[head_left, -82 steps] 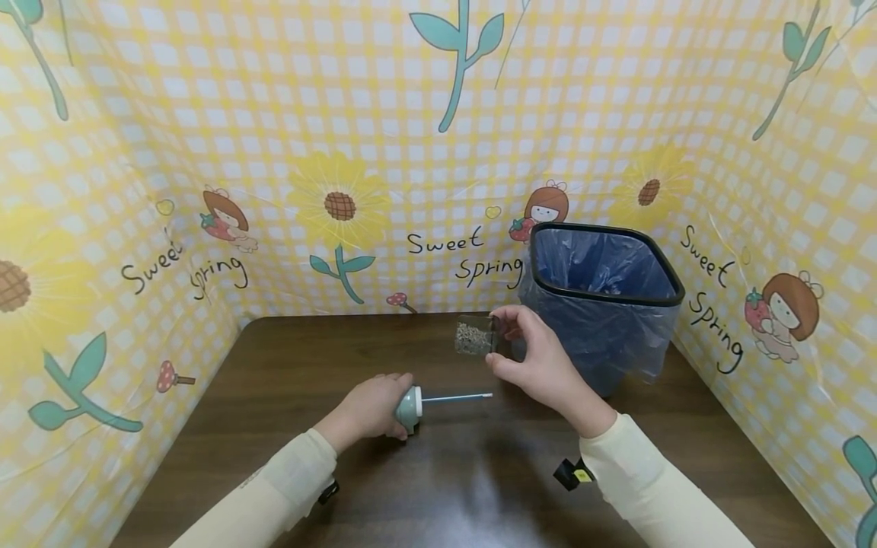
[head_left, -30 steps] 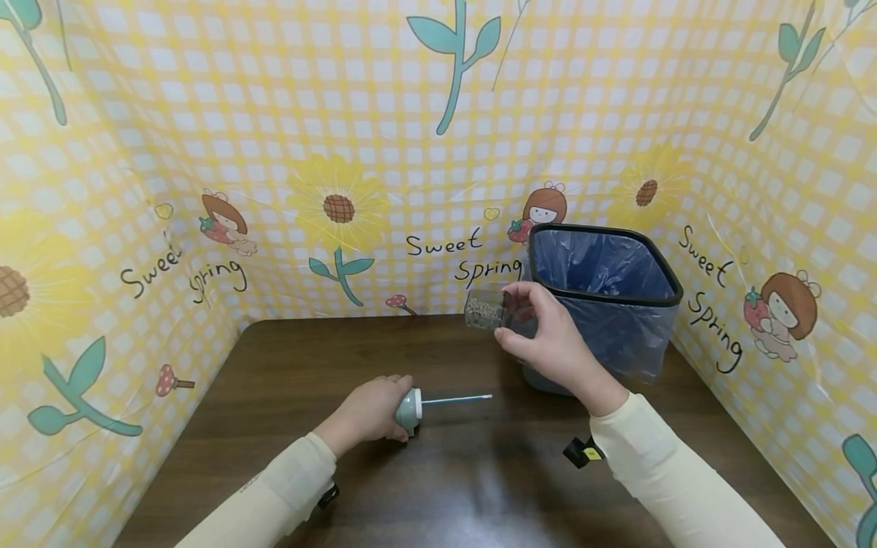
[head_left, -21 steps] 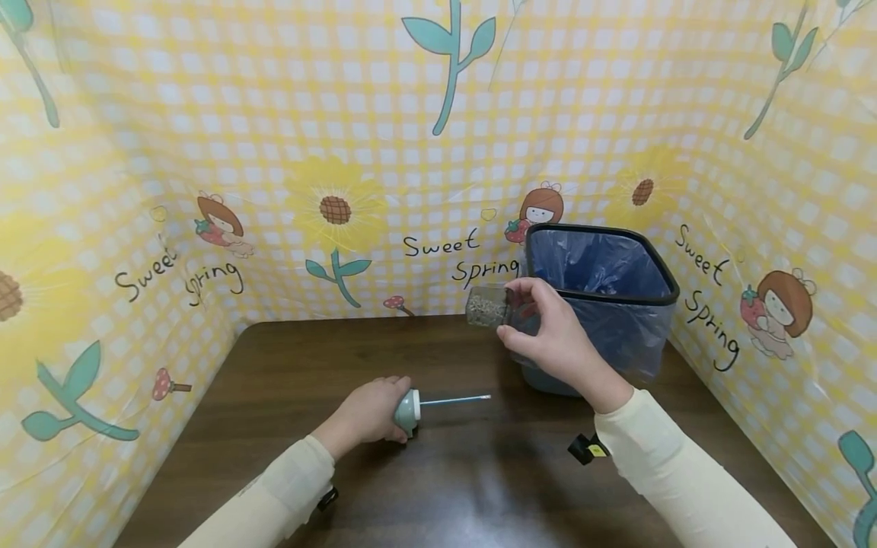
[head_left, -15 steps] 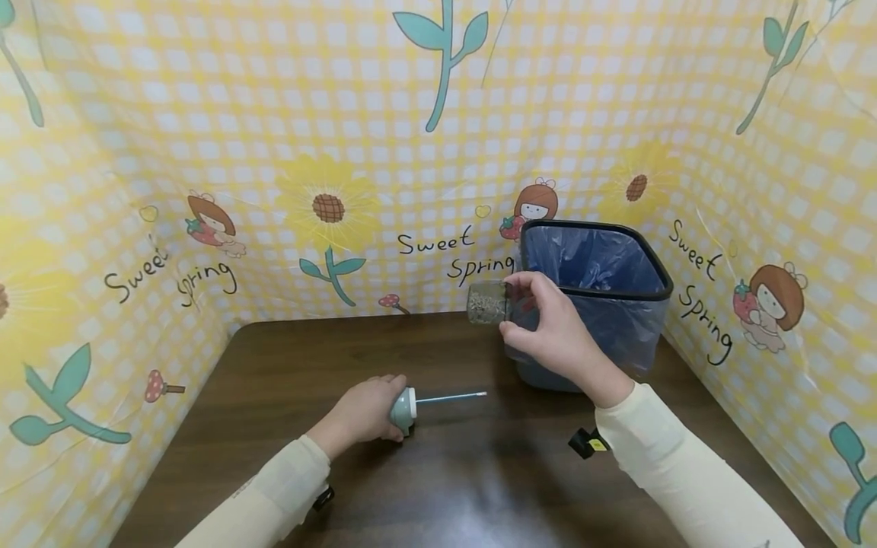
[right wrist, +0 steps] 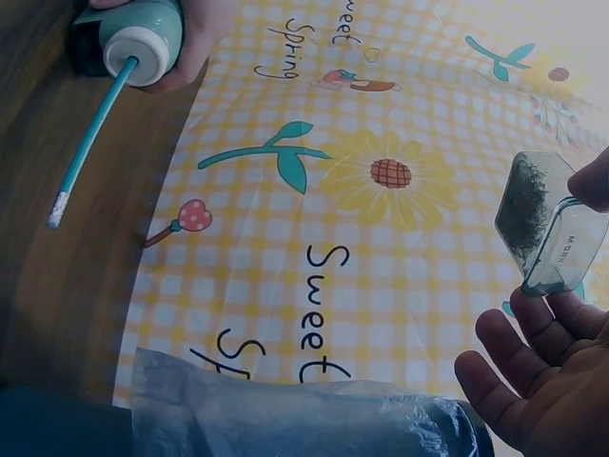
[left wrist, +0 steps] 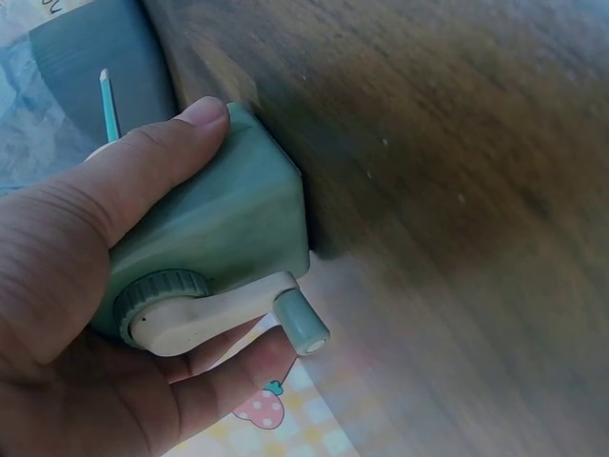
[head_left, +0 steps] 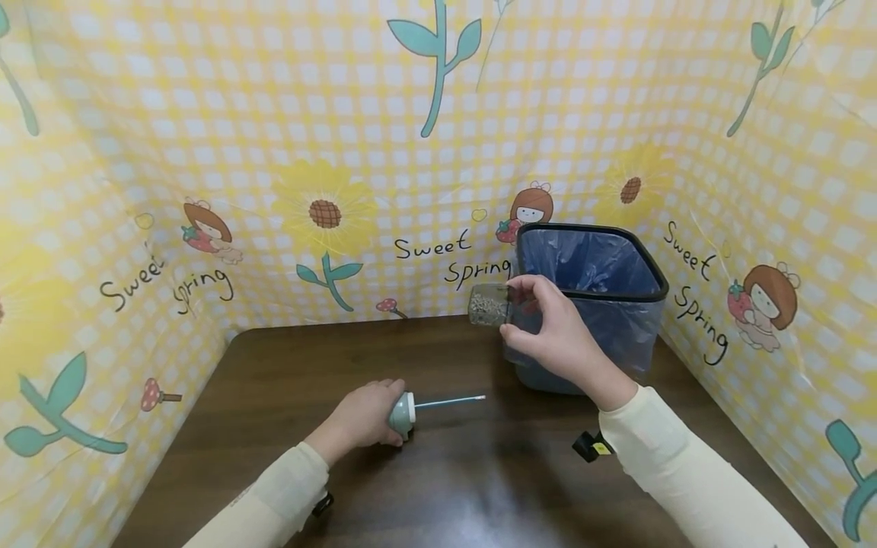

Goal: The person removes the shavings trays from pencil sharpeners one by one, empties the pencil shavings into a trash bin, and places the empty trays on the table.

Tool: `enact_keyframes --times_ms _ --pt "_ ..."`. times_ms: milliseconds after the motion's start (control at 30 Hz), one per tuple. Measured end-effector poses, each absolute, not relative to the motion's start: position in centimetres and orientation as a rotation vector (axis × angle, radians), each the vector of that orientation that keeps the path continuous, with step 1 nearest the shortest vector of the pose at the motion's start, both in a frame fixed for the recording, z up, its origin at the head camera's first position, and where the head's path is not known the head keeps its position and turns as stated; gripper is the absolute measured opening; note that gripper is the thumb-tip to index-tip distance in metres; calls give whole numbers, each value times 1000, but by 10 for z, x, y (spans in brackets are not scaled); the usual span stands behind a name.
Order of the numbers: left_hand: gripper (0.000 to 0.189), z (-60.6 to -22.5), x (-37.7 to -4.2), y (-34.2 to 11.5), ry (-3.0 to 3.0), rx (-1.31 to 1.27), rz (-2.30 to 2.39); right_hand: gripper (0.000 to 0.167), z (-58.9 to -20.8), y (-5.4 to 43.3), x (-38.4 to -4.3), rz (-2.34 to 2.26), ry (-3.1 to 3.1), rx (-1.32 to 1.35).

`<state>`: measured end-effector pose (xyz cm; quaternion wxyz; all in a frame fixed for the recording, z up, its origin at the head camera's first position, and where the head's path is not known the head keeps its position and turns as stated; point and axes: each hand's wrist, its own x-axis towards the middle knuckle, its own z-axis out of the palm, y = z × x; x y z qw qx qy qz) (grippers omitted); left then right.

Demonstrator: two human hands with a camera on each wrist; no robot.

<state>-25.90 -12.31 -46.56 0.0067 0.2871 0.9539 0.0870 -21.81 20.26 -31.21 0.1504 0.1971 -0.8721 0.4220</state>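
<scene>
Cream long sleeves (head_left: 658, 445), black wrist cameras (head_left: 585, 447)

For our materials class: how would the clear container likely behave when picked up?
The clear container is probably stiff: its edges look crisp, its walls unbent. It's likely light: the right hand merely pinches it. The grey bits inside look loose and may slide.

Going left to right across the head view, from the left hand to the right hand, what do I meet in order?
Left hand → green crank sharpener → blue pencil → see-through container → right hand.
</scene>
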Motion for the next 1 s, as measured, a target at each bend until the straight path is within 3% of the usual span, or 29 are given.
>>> enact_keyframes --times_ms 1000 --pt "76 -470 -260 -125 3003 912 285 55 -299 217 -217 1187 -2473 553"
